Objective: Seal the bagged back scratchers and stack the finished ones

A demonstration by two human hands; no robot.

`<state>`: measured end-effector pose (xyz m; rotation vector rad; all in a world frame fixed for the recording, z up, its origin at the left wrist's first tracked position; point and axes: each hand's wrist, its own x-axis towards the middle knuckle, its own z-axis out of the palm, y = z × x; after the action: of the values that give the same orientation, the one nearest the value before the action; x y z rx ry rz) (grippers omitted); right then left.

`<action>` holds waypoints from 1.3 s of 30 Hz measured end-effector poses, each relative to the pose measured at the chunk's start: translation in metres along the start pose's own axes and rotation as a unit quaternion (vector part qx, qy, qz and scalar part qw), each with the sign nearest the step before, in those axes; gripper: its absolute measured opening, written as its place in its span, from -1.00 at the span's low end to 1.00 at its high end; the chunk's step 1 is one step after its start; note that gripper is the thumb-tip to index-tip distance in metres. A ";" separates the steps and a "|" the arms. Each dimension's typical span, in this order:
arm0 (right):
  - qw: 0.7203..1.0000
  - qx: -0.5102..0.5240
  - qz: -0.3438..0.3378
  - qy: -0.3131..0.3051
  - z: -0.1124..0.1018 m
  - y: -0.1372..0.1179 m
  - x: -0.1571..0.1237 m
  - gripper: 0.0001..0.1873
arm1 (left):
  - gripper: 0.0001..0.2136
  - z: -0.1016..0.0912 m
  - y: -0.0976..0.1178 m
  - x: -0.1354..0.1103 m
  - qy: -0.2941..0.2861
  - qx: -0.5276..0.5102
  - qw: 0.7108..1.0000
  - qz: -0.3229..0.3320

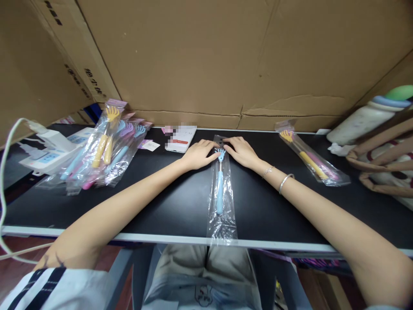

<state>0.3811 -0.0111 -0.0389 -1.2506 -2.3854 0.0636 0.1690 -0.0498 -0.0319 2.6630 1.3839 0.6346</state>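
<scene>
A light blue back scratcher (220, 189) with a metal shaft lies in a clear plastic bag (222, 228) on the black table in front of me. Its claw end points away from me, and the bag's lower end hangs over the front edge. At the bag's far end, my left hand (200, 154) rests on its left side, thumb and fingers stretched out. From the right, my right hand (241, 151) touches the dark header (220, 140), with thumb and fingers apart. Both hands are low on the tabletop; the undersides of the fingers are hidden.
Several bagged back scratchers (106, 148) are piled at left against a white power strip (48, 157). A white box (181, 140) stands behind my left hand. At right lie bagged yellow and pink scratchers (309, 161), then a bottle (361, 122) and brown bag (380, 159). Cardboard (193, 56) walls the back.
</scene>
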 end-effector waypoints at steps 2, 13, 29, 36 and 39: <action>1.000 -0.025 0.001 0.012 -0.001 -0.002 -0.001 -0.50 | -0.60 0.001 0.000 0.000 0.001 0.003 1.000 0.004; 0.998 -0.013 0.054 0.027 0.000 0.006 0.002 -0.70 | -0.59 0.000 -0.001 0.001 -0.004 -0.013 0.999 0.036; 0.996 0.025 -0.021 0.077 -0.007 0.000 0.003 -0.85 | -0.52 -0.004 -0.001 0.001 -0.008 0.022 0.998 0.054; 0.995 0.026 -0.069 0.061 -0.010 0.002 0.005 -0.81 | -0.42 -0.005 0.001 0.001 0.002 0.085 0.994 0.066; 0.995 -0.006 -0.087 0.051 -0.013 0.000 0.005 -0.78 | -0.42 -0.006 0.002 0.000 0.004 0.095 0.994 0.062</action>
<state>0.3841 -0.0090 -0.0254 -1.0211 -2.3972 -0.0666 0.1687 -0.0514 -0.0261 2.9165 1.3525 0.5520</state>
